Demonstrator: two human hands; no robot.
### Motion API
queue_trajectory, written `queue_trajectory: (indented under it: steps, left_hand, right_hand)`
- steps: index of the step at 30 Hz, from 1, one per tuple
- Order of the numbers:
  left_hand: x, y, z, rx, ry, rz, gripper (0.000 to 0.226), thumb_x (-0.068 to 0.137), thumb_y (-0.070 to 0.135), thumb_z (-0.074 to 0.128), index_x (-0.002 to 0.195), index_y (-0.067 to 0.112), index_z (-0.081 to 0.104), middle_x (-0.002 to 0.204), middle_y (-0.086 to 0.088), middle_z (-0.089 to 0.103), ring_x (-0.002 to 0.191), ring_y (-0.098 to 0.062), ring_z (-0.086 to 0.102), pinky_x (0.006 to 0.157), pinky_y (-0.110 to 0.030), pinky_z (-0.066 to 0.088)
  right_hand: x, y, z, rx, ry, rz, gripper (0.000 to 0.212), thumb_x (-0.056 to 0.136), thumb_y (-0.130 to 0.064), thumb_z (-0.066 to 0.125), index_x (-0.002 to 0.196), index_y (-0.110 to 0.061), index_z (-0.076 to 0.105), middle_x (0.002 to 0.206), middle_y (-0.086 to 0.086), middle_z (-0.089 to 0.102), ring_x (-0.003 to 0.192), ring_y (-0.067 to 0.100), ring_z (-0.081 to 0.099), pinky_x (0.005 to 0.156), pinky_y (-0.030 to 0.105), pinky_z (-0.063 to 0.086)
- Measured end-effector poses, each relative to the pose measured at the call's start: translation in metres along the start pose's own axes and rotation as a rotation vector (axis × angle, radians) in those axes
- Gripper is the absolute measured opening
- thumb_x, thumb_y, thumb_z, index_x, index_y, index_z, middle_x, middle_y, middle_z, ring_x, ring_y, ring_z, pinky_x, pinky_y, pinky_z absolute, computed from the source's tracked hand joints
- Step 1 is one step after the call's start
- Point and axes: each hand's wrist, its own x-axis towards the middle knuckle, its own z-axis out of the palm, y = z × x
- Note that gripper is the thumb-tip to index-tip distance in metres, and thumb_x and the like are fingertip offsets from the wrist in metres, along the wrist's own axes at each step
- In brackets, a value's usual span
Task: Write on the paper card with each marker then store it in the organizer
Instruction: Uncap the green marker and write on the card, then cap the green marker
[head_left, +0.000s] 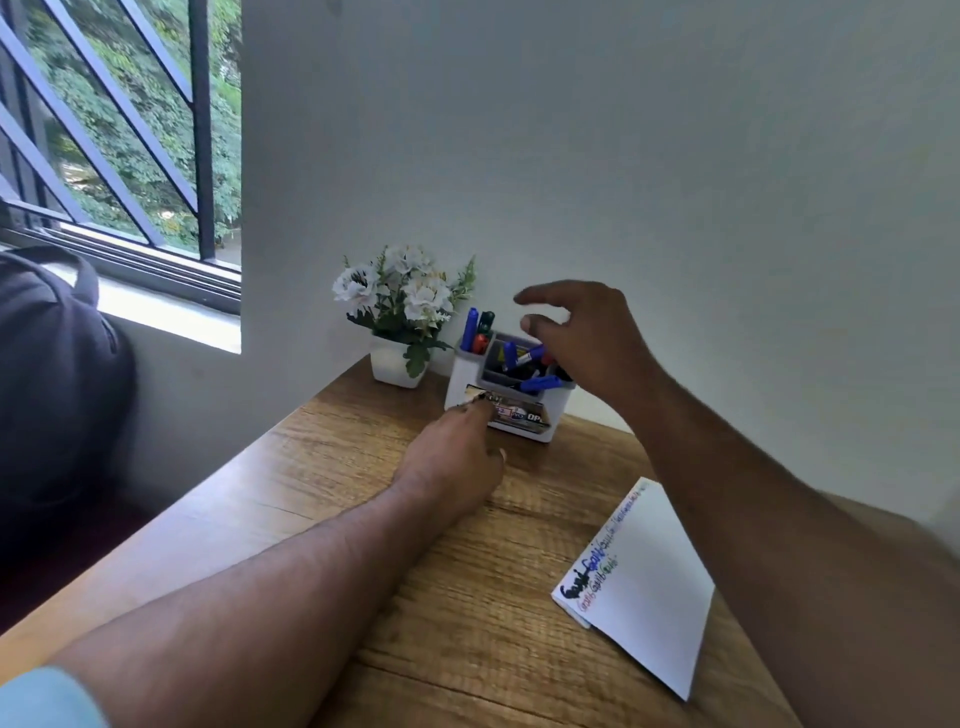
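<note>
Neither grip is holding a marker. Left hand (457, 457) is resting on the wooden bench (363, 519), its fingertips touching the near front of the white organizer (462, 384); whether they are pinching anything there cannot be told. Right hand (582, 338) is hovering over the organizer with fingers spread and loose. Blue, red and dark markers (524, 358) are sitting in the organizer's compartments. Paper card (644, 587), bearing coloured writing along its left edge, is lying on the bench to the near right, well apart from the organizer.
</note>
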Motion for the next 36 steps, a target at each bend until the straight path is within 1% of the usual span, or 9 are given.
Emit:
queue_trajectory:
  steps: [2,5,10,15,22,24,26,30,36]
  left_hand:
    - [-0.001,0.000,-0.001,-0.001,0.006,0.024,0.050,0.089,0.029,0.058,0.137,0.022,0.045,0.136,-0.005,0.054,0.123,-0.023,0.051,0.100,-0.037,0.045]
    - [-0.005,0.001,-0.003,0.001,0.003,0.082,0.046,0.087,0.029,0.059,0.131,0.021,0.051,0.130,-0.005,0.058,0.118,-0.023,0.055,0.100,-0.037,0.046]
    - [-0.011,0.008,0.002,0.273,-0.103,0.171,0.046,0.090,0.046,0.053,0.134,0.033,0.046,0.143,-0.002,0.046,0.133,-0.024,0.039,0.108,-0.055,0.032]
    - [-0.010,0.009,0.014,0.427,-0.172,0.144,0.043,0.098,0.045,0.032,0.139,0.037,0.039,0.153,-0.001,0.032,0.139,-0.029,0.027,0.109,-0.057,0.018]
    - [-0.013,0.001,0.021,0.420,-0.103,0.133,0.042,0.098,0.047,0.028,0.138,0.038,0.037,0.148,0.003,0.037,0.135,-0.027,0.031,0.106,-0.051,0.022]
    - [-0.014,0.002,0.019,0.400,-0.087,0.146,0.043,0.097,0.048,0.030,0.137,0.038,0.038,0.146,0.006,0.039,0.133,-0.027,0.033,0.106,-0.051,0.023]
    - [-0.013,0.005,0.017,0.391,-0.118,0.131,0.043,0.096,0.047,0.032,0.137,0.037,0.041,0.144,0.005,0.041,0.131,-0.027,0.035,0.105,-0.051,0.025]
    - [-0.012,0.019,0.008,0.438,-0.200,0.086,0.041,0.094,0.041,0.037,0.134,0.031,0.042,0.140,-0.002,0.043,0.128,-0.030,0.036,0.103,-0.052,0.027]
    - [0.005,0.077,-0.010,0.770,-0.515,0.069,0.049,0.090,0.029,0.054,0.134,0.015,0.039,0.136,-0.016,0.045,0.122,-0.038,0.046,0.095,-0.047,0.040]
  right_hand:
    - [-0.031,0.004,-0.009,0.024,0.037,0.018,0.019,0.086,-0.012,0.068,0.103,-0.017,0.075,0.094,-0.005,0.068,0.084,0.008,0.063,0.082,0.012,0.045]
    - [-0.086,0.031,-0.018,-0.028,-0.008,0.099,0.012,0.083,-0.015,0.071,0.093,-0.016,0.077,0.092,-0.004,0.073,0.087,0.003,0.063,0.075,-0.002,0.036]
    - [-0.146,0.087,-0.018,-0.152,-0.176,0.265,0.021,0.092,-0.032,0.061,0.104,-0.020,0.073,0.108,-0.015,0.065,0.101,0.003,0.057,0.083,0.020,0.038]
    - [-0.146,0.107,0.002,-0.205,-0.235,0.196,0.024,0.092,-0.033,0.059,0.093,-0.013,0.072,0.101,0.005,0.072,0.095,0.021,0.065,0.084,0.037,0.049]
    - [-0.157,0.104,-0.007,-0.087,-0.229,0.264,0.025,0.090,-0.039,0.058,0.101,-0.019,0.069,0.107,-0.004,0.067,0.099,0.013,0.060,0.086,0.029,0.045]
    - [-0.161,0.098,-0.012,-0.062,-0.189,0.379,0.029,0.089,-0.036,0.060,0.108,-0.017,0.070,0.118,-0.001,0.066,0.110,0.014,0.058,0.093,0.024,0.039]
    - [-0.161,0.090,-0.015,-0.129,-0.181,0.459,0.036,0.091,-0.036,0.057,0.116,-0.012,0.067,0.126,0.006,0.063,0.119,0.021,0.055,0.102,0.029,0.037]
    - [-0.153,0.074,-0.021,-0.266,-0.348,0.478,0.048,0.091,-0.040,0.043,0.120,-0.007,0.065,0.125,0.013,0.063,0.114,0.029,0.058,0.100,0.038,0.042]
    - [-0.135,0.065,-0.033,-0.311,-0.529,0.484,0.052,0.091,-0.039,0.032,0.104,-0.007,0.071,0.113,0.015,0.067,0.107,0.034,0.061,0.090,0.040,0.048]
